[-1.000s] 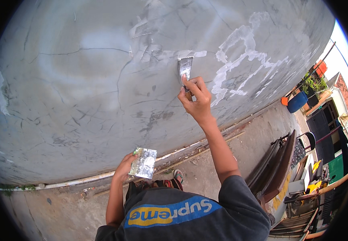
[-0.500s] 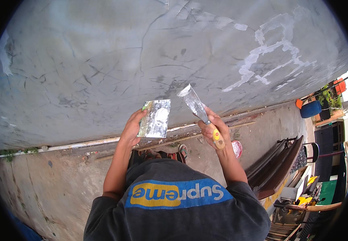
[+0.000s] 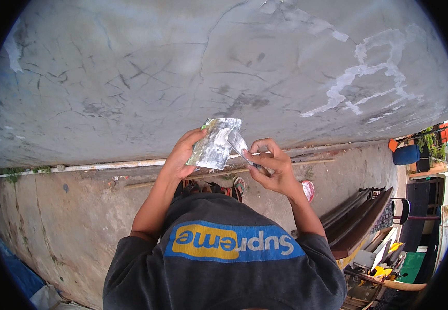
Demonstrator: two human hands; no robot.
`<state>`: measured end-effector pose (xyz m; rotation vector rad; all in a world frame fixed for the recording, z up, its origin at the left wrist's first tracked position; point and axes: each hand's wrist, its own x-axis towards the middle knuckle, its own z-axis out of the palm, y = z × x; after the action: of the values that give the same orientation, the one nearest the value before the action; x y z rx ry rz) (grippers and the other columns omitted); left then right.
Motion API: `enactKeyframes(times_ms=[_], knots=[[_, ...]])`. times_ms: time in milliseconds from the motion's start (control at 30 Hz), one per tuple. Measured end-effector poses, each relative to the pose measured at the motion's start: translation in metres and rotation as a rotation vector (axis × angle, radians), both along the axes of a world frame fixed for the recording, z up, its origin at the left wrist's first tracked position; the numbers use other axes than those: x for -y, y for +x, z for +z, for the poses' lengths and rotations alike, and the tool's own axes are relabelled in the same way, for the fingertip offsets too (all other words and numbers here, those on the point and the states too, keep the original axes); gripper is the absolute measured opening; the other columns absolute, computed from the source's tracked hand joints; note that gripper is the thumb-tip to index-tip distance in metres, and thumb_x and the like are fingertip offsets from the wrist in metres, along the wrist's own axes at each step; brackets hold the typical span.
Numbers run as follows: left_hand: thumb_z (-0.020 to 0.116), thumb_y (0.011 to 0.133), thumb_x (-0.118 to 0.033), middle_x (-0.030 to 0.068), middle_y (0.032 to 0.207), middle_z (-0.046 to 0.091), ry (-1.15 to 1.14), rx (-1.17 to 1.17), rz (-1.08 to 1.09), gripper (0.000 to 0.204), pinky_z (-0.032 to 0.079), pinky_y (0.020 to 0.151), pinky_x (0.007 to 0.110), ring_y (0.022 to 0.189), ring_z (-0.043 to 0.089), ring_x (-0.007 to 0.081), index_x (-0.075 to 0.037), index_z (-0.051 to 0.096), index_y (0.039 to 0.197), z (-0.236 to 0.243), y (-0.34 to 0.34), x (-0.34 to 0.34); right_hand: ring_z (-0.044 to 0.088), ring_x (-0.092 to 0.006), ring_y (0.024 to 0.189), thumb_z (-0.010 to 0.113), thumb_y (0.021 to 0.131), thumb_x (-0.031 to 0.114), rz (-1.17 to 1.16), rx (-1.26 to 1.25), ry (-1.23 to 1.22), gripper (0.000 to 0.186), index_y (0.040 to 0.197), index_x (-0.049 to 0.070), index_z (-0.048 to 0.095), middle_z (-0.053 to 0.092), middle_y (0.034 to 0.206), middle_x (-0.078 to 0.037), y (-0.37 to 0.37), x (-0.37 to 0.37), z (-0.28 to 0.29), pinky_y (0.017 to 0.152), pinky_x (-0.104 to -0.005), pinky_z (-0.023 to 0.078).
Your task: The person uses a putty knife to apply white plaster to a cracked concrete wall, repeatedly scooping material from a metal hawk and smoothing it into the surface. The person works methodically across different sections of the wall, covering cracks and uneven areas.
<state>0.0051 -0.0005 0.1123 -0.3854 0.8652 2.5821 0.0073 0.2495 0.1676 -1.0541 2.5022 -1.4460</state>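
My left hand [image 3: 180,155] grips a flat rectangular plate [image 3: 209,151] by its left edge, thumb below and fingers on top. White putty is smeared over the plate's face. Closed around a putty knife [image 3: 238,143], my right hand [image 3: 274,166] lays the blade on the plate's right side. Its handle is mostly hidden by the fingers. Just beyond both hands rises a grey wall [image 3: 146,77] with cracks and dark scuffs. White filler strips [image 3: 344,82] form a rough outline on its right part.
Along the wall's foot runs a pale pipe [image 3: 105,166], with a thin strip [image 3: 306,163] on the concrete floor [image 3: 94,206] beside it. A pink-rimmed tub [image 3: 307,191] sits behind my right forearm. Further right are a long brown bench [image 3: 361,222] and a blue drum [image 3: 406,154].
The putty knife has come left and turned, going from apart from the plate to touching it. My left hand and plate have shifted slightly right and up in the view.
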Motion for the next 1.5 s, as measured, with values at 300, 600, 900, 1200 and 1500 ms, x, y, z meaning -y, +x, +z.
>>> enactKeyframes(times_ms=[300,600,900,1200,1500], knots=[[0.057,0.097,-0.02,0.0109,0.102,0.069,-0.037,-0.002,0.001,0.034,0.059,0.069,0.029,0.081,0.07,0.0159,0.004,0.058,0.121,-0.012,0.006,0.007,0.062,-0.0105,0.062,0.068,0.082,-0.006,0.135,-0.009,0.213,0.037,0.115,0.009,0.073,0.061,0.111,-0.008,0.01,-0.044,0.011,0.057,-0.0263,0.049],[0.058,0.096,-0.016,0.0107,0.1,0.069,0.082,0.008,-0.11,0.027,0.059,0.069,0.031,0.083,0.07,0.0172,0.003,0.061,0.116,-0.011,0.004,0.0,0.06,-0.0204,0.045,0.063,0.091,0.005,0.243,1.03,-0.672,0.027,0.116,-0.003,0.059,0.067,0.082,-0.025,-0.003,-0.018,0.003,0.036,-0.0294,0.045],[0.057,0.098,-0.019,0.0112,0.102,0.068,0.065,-0.1,-0.132,0.03,0.058,0.076,0.029,0.091,0.069,0.016,0.004,0.06,0.117,-0.008,0.003,0.009,0.062,-0.0159,0.052,0.061,0.094,0.008,0.147,1.084,-0.595,0.025,0.118,0.001,0.06,0.069,0.084,-0.02,-0.009,-0.048,-0.059,0.043,-0.0267,0.047],[0.042,0.102,-0.022,0.011,0.115,0.063,-0.877,-0.38,-0.327,0.04,0.042,0.095,0.03,0.105,0.056,0.0161,0.008,0.053,0.126,-0.039,-0.021,0.015,0.063,-0.0157,0.061,0.065,0.083,0.006,-0.191,-0.231,0.543,0.03,0.111,0.013,0.073,0.067,0.088,-0.006,-0.017,-0.041,0.025,0.055,-0.0298,0.05],[0.044,0.1,-0.019,0.0118,0.107,0.065,-0.786,-0.334,-0.393,0.034,0.045,0.087,0.032,0.098,0.057,0.0174,0.008,0.059,0.115,-0.051,-0.027,-0.003,0.066,-0.0225,0.075,0.065,0.07,0.004,-0.045,-0.585,0.843,0.037,0.105,0.014,0.072,0.061,0.082,-0.005,-0.012,-0.012,0.002,0.061,-0.0347,0.053]])
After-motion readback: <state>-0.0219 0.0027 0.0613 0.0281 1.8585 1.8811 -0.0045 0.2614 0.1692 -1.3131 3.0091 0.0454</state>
